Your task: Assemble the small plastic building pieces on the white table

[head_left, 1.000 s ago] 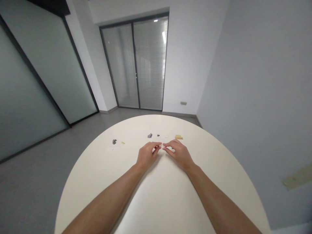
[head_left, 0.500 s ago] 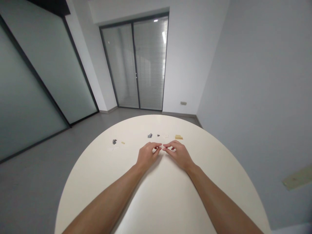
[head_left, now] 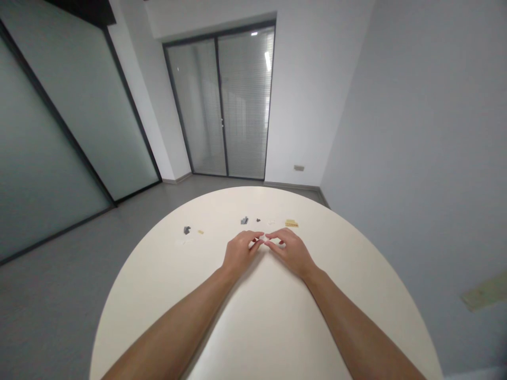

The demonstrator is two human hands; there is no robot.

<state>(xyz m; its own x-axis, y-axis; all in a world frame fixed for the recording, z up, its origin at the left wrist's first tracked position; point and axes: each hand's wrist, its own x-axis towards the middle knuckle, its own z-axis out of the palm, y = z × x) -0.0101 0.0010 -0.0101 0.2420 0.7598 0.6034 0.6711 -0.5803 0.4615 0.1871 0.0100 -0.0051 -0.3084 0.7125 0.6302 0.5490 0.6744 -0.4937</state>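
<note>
Presently: one small white piece (head_left: 264, 238), in hand, pinched between thumb and finger of my left hand (head_left: 238, 252) and likewise of my right hand (head_left: 293, 252), the tips nearly meeting around it; neither grip has let go. Location: over the round table (head_left: 261, 322), toward its far half. Progress, by my judgement: handling under way, the piece not yet set down; whether its shape is finished, I cannot tell, my fingertips covering most of it. Lying out of my grasp, in two groups. Far left: one dark grey piece, angular, apparently folded (head_left: 187, 230); one short yellowish strip (head_left: 200, 231); one pale, thin scrap (head_left: 185, 242), barely distinct from the tabletop. Beyond my hands, left to right: one grey piece, flat-looking and jagged in outline (head_left: 244, 220); one tiny dark bit (head_left: 258, 220); some faint white scraps (head_left: 271, 222), edges unclear; one yellow piece, blocky, with a darker near edge (head_left: 291, 223), just past my right hand. Materials: paper-like or plastic, too small to settle. Tabletop: pale, smooth, faintly glossy, with a curved rim.
</note>
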